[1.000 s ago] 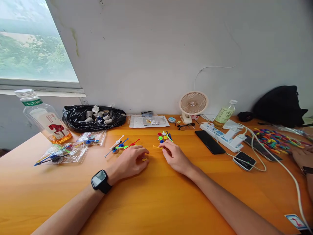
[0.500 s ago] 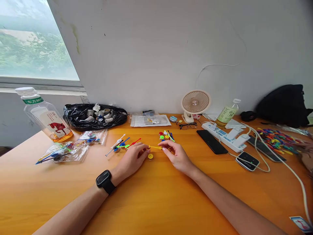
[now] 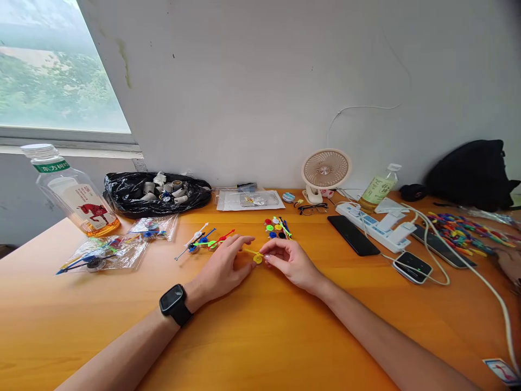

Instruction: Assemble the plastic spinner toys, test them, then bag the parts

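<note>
we are working over the wooden table with a small yellow pointer and a yellow disc, both lying between our two hands, the disc just below the pointer's right end; our right hand is pinching at that end, thumb and forefinger closed on the pointer; our left hand is hanging loosely curved, its thumb and forefinger standing well apart on the far side of the pieces, and we are not able to tell whether the thumb is brushing the disc's edge; as we are judging it, we are lining the pointer up with the disc, and doing this well is asking for a light pinch close to the joining end, since the thin arm is probably bending if we are pressing far out along it; we are also wanting the left thumb and forefinger steadying the disc's rim, so that it is not skidding or tipping while the right hand is pushing; we are best pressing straight and evenly, not at a slant; we are minding our left knuckles, because coloured pointers are lying just beyond them, and other coloured discs are sitting near the right fingertips.
</note>
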`<state>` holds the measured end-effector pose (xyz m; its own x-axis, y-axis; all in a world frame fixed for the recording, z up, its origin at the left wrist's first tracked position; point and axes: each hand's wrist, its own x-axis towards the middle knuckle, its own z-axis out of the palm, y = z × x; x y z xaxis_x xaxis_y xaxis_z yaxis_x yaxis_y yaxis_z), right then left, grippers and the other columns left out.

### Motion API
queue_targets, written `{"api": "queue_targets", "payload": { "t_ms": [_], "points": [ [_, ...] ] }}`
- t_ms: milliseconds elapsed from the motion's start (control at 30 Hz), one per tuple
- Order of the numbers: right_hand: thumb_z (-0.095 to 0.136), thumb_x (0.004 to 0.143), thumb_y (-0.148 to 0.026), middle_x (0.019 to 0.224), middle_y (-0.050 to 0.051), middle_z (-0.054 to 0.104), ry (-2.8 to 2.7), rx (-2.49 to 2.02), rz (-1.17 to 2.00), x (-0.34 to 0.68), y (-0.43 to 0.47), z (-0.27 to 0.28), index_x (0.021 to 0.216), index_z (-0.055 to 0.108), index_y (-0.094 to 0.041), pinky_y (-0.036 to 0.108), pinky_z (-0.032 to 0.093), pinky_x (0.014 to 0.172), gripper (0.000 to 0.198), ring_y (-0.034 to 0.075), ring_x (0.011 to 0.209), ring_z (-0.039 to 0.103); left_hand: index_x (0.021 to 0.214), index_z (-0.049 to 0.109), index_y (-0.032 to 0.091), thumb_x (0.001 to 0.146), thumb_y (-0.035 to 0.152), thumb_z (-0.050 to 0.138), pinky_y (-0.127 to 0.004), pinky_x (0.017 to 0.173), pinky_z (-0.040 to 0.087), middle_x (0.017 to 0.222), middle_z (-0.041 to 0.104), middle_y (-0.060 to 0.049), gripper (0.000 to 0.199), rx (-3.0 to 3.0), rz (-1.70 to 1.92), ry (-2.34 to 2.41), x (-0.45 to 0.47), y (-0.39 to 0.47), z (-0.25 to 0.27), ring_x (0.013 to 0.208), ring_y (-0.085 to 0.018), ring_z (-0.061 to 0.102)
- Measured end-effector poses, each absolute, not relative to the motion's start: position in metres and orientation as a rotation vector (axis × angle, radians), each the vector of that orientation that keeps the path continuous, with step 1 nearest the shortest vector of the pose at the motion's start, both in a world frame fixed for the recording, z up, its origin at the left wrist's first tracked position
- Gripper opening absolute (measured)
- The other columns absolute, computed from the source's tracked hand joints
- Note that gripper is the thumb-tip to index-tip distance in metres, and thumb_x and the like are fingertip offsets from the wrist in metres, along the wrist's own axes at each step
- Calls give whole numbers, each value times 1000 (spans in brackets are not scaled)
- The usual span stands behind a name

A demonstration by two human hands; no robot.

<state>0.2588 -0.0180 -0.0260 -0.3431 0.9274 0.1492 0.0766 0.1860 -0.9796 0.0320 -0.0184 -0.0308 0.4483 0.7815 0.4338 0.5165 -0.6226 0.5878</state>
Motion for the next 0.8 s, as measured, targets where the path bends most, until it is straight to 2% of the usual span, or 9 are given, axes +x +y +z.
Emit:
{"api": "queue_targets", "payload": {
  "t_ms": [100, 267, 433, 667, 800],
  "points": [
    [74, 86, -31, 91, 5, 73, -1638, -1006, 1221, 259, -17, -29, 94, 75, -18, 31, 55, 78, 15, 17, 81, 67, 131, 62, 26, 95, 27, 70, -41, 104, 53, 133, 67, -9, 36, 2406, 1007, 1057, 32, -18, -28, 123, -27, 63],
    [71, 86, -26, 89, 5, 75, -1710, -1082, 1132, 262, -14, -33, 92, 75, -18, 32, 55, 77, 11, 18, 80, 69, 117, 68, 26, 97, 21, 66, -38, 94, 54, 113, 76, -4, 20, 2444, 903, 1052, 32, -20, -24, 106, -24, 69],
    [65, 89, -20, 93, 6, 75, -1824, -1087, 988, 263, -17, -30, 91, 77, -19, 31, 55, 78, 12, 20, 86, 70, 110, 72, 24, 97, 17, 64, -35, 87, 53, 105, 77, -3, 17, 2509, 861, 1044, 34, -22, -21, 98, -23, 70],
    [62, 93, -14, 94, 6, 74, -1963, -1046, 745, 260, -20, -28, 95, 78, -21, 30, 52, 79, 18, 19, 90, 68, 103, 73, 24, 99, 21, 63, -32, 81, 51, 97, 77, -3, 11, 2535, 860, 1050, 33, -19, -21, 91, -21, 70],
    [61, 94, -12, 94, 5, 71, -2007, -1053, 717, 262, -20, -28, 95, 79, -22, 28, 47, 68, 20, 18, 83, 64, 106, 73, 25, 102, 23, 60, -33, 79, 51, 98, 77, -3, 14, 2547, 834, 1053, 34, -20, -20, 90, -21, 70]
  ]
}}
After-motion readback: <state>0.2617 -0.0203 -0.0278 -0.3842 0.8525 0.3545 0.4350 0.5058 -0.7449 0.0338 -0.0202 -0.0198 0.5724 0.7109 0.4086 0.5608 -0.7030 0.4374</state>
